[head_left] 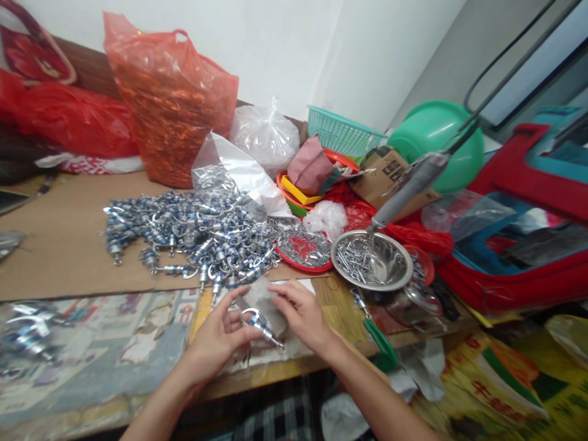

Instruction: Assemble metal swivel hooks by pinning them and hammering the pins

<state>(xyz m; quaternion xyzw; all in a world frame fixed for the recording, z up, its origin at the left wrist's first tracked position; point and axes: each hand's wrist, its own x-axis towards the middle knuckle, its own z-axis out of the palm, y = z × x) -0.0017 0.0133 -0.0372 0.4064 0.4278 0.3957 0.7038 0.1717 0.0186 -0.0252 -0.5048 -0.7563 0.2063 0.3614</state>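
A small metal fitting, silver with a blue band and a curved hook at one end, is held just in front of the large heap of like fittings, at the near edge of the tabletop. The left hand is closed around the fitting between thumb and fingertips, the grip narrow and firm, apparently so that the piece is steadied with its threaded end pointing away to the right. The right hand is laid flat beside it on a pale pad, fingers only slightly curled; nothing is seen to be gripped by it, and its fingertips are just beside the fitting.

The heap is spread on a sheet of brown cardboard, within easy reach of both hands, probably so that pieces can be drawn from it singly. To the right of the heap a red dish of small parts and a steel bowl of screws are set side by side, again near to hand. Above the bowl a powered screwdriver is hung by its cord, its tip lowered toward the bowl. Behind the heap an orange plastic bag, a clear bag, a teal basket and a green basin are stored against the wall. A green-handled tool lies right of the hands, near the bowl.
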